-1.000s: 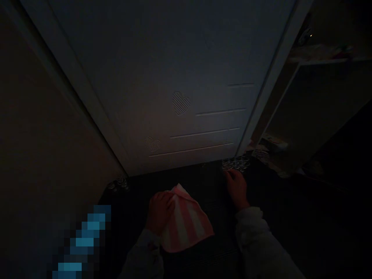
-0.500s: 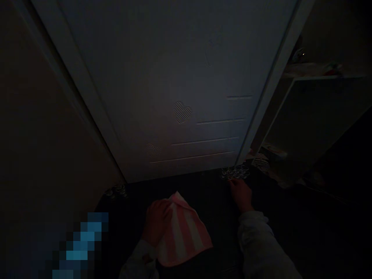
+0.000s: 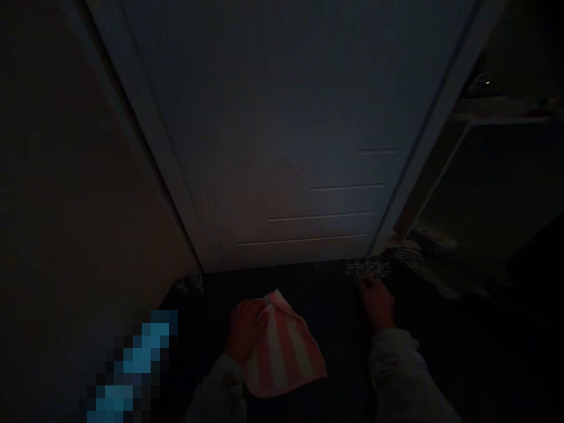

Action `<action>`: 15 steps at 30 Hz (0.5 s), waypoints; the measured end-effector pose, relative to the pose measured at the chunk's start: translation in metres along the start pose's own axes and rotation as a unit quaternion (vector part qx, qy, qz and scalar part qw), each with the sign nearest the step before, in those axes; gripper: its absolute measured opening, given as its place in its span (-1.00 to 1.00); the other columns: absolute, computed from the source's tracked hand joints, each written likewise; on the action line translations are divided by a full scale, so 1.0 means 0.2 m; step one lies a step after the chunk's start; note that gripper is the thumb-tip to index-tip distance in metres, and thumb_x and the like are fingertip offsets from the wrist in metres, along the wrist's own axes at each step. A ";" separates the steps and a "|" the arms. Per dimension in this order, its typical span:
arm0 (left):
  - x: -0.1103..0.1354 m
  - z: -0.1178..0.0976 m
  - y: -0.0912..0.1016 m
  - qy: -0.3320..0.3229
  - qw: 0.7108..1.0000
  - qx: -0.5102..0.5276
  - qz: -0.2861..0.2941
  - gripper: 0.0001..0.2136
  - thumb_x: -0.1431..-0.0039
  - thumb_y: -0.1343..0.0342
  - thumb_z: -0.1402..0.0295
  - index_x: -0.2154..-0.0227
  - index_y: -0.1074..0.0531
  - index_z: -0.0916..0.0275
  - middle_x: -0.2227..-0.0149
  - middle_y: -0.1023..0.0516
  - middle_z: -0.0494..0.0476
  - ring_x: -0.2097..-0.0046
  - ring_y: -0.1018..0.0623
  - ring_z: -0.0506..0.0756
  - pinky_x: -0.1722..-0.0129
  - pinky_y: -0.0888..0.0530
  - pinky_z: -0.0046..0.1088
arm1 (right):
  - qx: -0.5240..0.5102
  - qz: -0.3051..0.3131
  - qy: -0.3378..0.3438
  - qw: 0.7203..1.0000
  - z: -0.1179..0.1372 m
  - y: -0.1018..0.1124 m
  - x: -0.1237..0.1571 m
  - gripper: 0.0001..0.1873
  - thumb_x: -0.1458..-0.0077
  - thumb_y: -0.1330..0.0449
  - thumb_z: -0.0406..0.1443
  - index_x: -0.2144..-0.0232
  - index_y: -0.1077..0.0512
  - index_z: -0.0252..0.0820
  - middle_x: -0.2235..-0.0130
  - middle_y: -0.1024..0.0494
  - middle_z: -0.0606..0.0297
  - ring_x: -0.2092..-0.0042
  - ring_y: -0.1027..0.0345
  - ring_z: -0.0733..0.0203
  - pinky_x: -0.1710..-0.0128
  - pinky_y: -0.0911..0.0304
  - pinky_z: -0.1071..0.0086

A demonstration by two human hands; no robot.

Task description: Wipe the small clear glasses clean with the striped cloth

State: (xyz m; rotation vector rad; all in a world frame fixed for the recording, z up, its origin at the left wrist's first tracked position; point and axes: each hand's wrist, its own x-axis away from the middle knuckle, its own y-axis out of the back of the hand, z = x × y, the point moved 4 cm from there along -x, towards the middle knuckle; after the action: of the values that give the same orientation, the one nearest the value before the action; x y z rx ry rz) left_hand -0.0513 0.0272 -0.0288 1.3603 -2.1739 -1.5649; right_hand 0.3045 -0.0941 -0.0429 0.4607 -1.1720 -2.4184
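Observation:
The light is very dim. A pink-and-white striped cloth [image 3: 288,358] hangs from my left hand [image 3: 247,329], which is closed on its upper left edge. My right hand [image 3: 376,302] is at a cluster of small clear glasses [image 3: 370,267] by the foot of the white door. Its thumb and fingers are pinched together at the near rim of the cluster, seemingly on one small glass; the darkness hides the exact grip.
The white door [image 3: 247,123] with embossed hearts and grooves rises straight ahead. More small clear glasses [image 3: 190,283] stand at the left by the wall [image 3: 110,223]. On the right are a dark cabinet [image 3: 493,176] and some cluttered items [image 3: 434,241]. A blurred blue patch [image 3: 147,346] shows lower left.
The whole view has shifted slightly, so the door and both hands appear further right. My left hand keeps the cloth, and my right hand stays by the glasses.

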 end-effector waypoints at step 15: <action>0.00 0.44 0.23 0.268 0.895 0.070 -0.351 -0.65 -0.27 -0.13 0.28 -0.08 -0.35 0.23 -0.10 -0.44 0.23 -0.01 -0.52 0.21 0.05 -0.52 -0.08 | -0.178 0.084 0.197 0.960 0.46 -0.05 0.47 -0.63 -0.10 -0.07 -0.05 0.25 -0.45 -0.20 0.21 -0.58 0.06 0.16 -0.44 -0.02 0.13 -0.28 0.19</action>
State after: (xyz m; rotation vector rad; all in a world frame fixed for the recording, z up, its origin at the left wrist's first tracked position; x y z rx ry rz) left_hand -0.1280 0.0900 -0.0320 2.4538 -1.5489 -0.9717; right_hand 0.1792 -0.0735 -0.0078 0.6571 -0.5675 -2.1892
